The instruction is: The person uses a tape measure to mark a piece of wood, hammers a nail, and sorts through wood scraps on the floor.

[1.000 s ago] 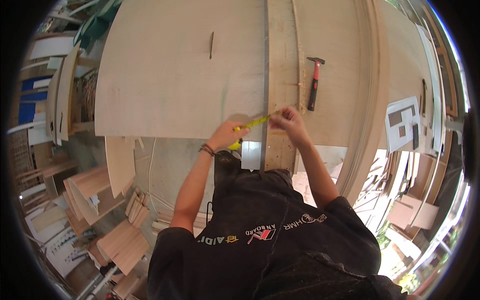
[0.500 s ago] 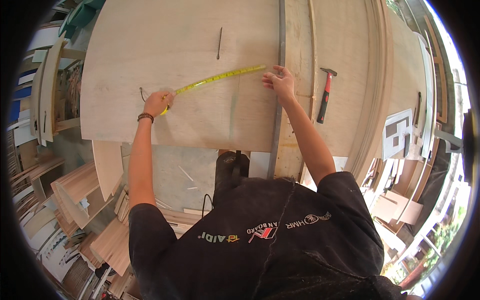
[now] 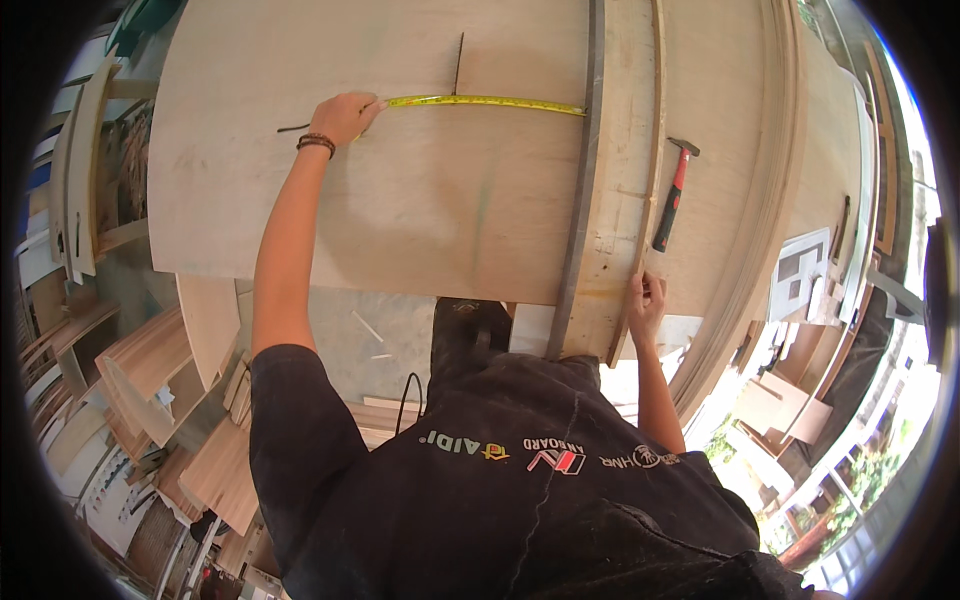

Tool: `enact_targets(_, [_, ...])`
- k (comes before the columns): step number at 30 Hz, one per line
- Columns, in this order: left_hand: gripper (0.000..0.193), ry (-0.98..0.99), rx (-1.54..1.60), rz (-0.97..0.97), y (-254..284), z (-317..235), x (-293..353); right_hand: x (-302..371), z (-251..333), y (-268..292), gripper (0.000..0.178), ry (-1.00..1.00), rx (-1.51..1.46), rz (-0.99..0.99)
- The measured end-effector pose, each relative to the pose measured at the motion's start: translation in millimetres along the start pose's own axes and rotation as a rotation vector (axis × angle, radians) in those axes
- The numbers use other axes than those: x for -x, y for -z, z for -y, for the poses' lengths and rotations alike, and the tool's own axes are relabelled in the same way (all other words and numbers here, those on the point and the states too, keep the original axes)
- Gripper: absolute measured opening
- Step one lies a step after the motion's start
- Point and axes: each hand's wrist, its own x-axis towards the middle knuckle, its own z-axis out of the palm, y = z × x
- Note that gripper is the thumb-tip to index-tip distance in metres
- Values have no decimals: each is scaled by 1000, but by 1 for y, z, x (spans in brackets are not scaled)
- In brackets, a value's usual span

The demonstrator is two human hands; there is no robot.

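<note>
My left hand (image 3: 345, 118) is closed on the tape measure, whose case is mostly hidden by the fingers. Its yellow blade (image 3: 490, 101) runs out to the right across a pale plywood sheet (image 3: 400, 210), and the end meets the dark edge of a long straight board (image 3: 580, 190). Beyond that board lies a thin wooden strip (image 3: 652, 140). Near the strip's closer end, my right hand (image 3: 648, 302) has its fingers curled against it. A thin dark rod (image 3: 459, 65) touches the blade's far side, and a second dark thin piece (image 3: 293, 128) lies beside my left wrist.
A hammer (image 3: 674, 195) with a red and black handle lies right of the strip. Farther right are a paper drawing (image 3: 800, 272) and stacked panel edges (image 3: 775, 180). Wooden offcuts (image 3: 150, 375) crowd the left, below the sheet's near edge.
My left hand has moved farther away with the tape, which now lies straighter and reaches the board's edge. The right hand has left the tape's end and come nearer, to the strip.
</note>
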Motion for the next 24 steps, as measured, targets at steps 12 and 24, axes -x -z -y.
enact_targets(12, [47, 29, -69, -58, -2, 14, -6, 11, 10, -36, 38, 15, -17, -10])
enact_targets(24, [46, 68, -110, 3, -1, 34, -11, 20, 33, -64, 40, 10, -29, 19])
